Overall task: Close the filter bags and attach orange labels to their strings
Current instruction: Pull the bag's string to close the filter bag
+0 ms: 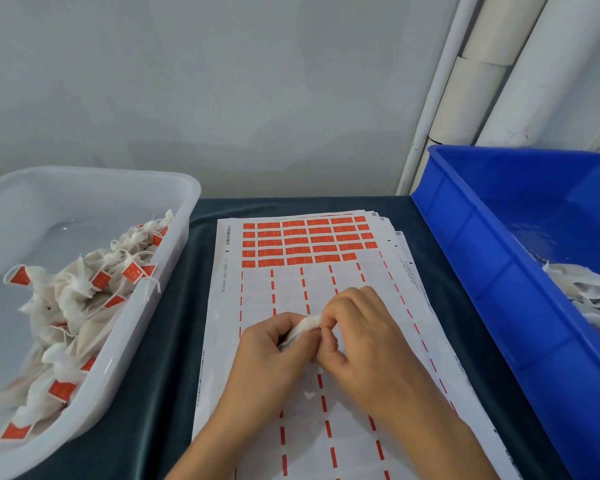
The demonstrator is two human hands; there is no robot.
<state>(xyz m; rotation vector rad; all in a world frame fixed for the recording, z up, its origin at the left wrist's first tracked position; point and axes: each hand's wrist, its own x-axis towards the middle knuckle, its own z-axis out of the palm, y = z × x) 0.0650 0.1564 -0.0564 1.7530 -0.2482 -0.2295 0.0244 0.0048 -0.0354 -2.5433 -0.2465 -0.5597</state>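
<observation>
A small white filter bag (300, 331) is pinched between both hands above the label sheet. My left hand (267, 358) grips its lower part, and my right hand (357, 330) pinches its top end with thumb and fingers. The bag's string is hidden by my fingers. Under my hands lies a stack of white label sheets (222, 341); several rows of orange labels (309, 241) remain at the far end, the nearer rows are peeled bare.
A clear plastic tub (174, 271) on the left holds several closed bags with orange labels (84, 296). A blue crate (482, 258) on the right holds plain white bags (589, 296). Dark cloth covers the table. White pipes stand at the back right.
</observation>
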